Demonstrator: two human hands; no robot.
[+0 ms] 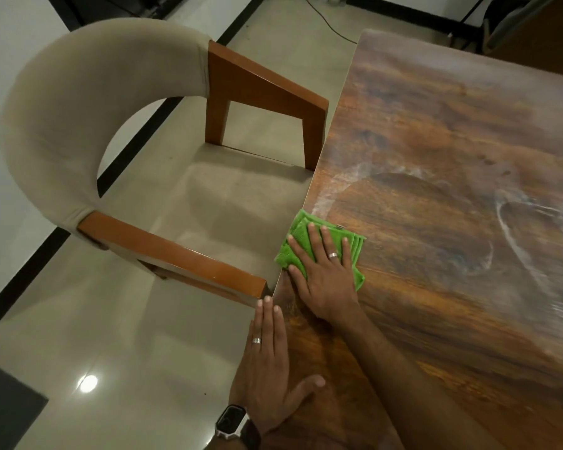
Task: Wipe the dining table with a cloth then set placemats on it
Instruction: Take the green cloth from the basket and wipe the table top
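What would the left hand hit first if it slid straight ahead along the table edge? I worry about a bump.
Probably the chair's wooden armrest, just beyond the left hand fingertips; depth is unclear.

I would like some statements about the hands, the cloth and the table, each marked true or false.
1. The right hand presses flat on the green cloth. True.
2. The cloth lies in the middle of the table. False: it lies at the table's edge, beside the chair.
3. The left hand rests flat on the table edge, holding nothing. True.
4. Placemats already lie on the table. False: none is in view.
5. The watch is on the right wrist. False: it is on the left wrist.
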